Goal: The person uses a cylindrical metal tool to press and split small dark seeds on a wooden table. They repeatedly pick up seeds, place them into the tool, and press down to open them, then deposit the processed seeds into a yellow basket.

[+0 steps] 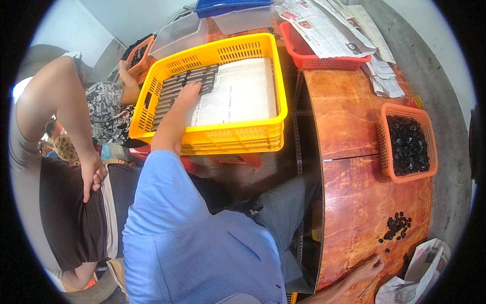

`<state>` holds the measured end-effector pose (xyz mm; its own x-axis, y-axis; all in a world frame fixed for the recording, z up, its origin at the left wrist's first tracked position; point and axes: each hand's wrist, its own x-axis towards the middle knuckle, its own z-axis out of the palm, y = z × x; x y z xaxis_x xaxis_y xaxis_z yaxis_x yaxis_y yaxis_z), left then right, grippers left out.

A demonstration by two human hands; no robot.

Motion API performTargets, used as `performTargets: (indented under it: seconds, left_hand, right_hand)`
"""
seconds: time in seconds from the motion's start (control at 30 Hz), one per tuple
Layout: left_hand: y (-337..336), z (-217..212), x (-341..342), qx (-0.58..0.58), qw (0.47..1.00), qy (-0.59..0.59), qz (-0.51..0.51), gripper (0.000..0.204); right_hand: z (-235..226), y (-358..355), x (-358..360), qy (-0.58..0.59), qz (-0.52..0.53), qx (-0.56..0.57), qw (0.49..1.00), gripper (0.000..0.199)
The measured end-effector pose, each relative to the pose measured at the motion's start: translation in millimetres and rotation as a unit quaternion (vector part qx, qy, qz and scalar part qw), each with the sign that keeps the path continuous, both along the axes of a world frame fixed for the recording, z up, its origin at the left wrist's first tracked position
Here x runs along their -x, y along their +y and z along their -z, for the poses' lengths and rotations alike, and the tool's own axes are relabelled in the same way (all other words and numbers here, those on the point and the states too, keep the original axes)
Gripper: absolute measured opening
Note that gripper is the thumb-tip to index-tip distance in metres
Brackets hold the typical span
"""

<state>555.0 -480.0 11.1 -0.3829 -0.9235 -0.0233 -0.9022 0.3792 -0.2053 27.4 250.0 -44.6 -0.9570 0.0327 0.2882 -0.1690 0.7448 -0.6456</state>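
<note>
My left hand (189, 94) reaches into a yellow crate (207, 137), its fingers closed on one metal rod among several. The silvery metal rods (169, 97) lie side by side, with dark ends and black parts at the far end. Newspaper (243, 93) covers the right part of the crate's contents. At the lower right, my right hand (373, 265) is low over the wooden table (349, 202), fingertips pinched together; what they hold, if anything, is too small to make out. Loose black oval pieces (397, 226) are scattered just beyond it. A thin dark stick (368, 287) shows beside this hand.
An orange basket (386, 147) of small black pieces stands on the table. Newspapers (334, 30) lie over a red basket (309, 62) at the back. Clear plastic bins (179, 38) stand behind the crate. A paper bag (420, 268) is near right. A person (66, 177) stands close left.
</note>
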Motion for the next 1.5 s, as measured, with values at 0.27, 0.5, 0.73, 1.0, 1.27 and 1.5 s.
performTargets:
  seconds: [0.27, 0.5, 0.73, 1.0, 1.27, 1.5]
  left_hand:
    - [-12.9, 9.9, -7.4, 0.001, 0.999, -0.025, 0.026, 0.036]
    - [1.6, -1.9, 6.3, -0.001, 0.999, 0.014, 0.053, 0.030]
    - [-4.2, 1.0, -2.0, -0.020, 1.000, 0.019, 0.014, 0.030]
    - [-8.5, 4.9, -20.8, 0.008, 0.979, 0.193, -0.071, 0.059]
    - [3.3, 8.2, 36.5, -0.157, 0.970, 0.033, -0.183, 0.083]
    - [3.0, 3.5, 43.3, -0.154, 0.964, 0.027, -0.214, 0.088]
  right_hand:
    - [10.4, 7.1, 5.3, 0.013, -0.010, 0.021, 1.000, 0.030]
    - [10.5, 9.7, 5.2, 0.014, -0.016, 0.021, 1.000, 0.027]
    - [2.1, 2.6, 1.4, 0.007, -0.013, 0.012, 1.000, 0.029]
    - [7.4, 3.3, 4.2, 0.000, -0.004, 0.027, 1.000, 0.033]
    - [10.6, 8.8, 6.6, 0.013, -0.028, 0.041, 0.999, 0.032]
    - [9.5, 6.7, 4.6, -0.005, -0.005, 0.024, 1.000, 0.032]
